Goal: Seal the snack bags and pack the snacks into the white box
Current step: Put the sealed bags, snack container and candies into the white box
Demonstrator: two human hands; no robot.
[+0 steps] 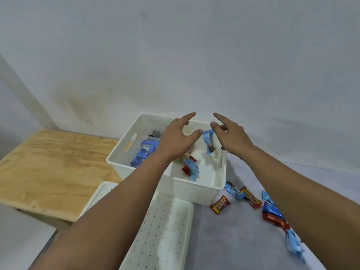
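The white box [194, 189] stands on the grey table. Both my hands hover over it with fingers spread. My left hand [178, 137] holds nothing. Just left of and below my right hand [230, 133], a small blue snack packet [208, 143] is in mid-air above the box, apart from the fingers. Inside the box lie a blue bag [143, 154] at the left and red and blue snack packets [191, 168] near the middle. Several red and blue snack packets [243, 197] lie on the table right of the box, some partly hidden by my right forearm.
A white perforated lid [165, 230] lies flat in front of the box, under my left forearm. A plywood board [48, 168] sits to the left. A plain wall rises close behind the box.
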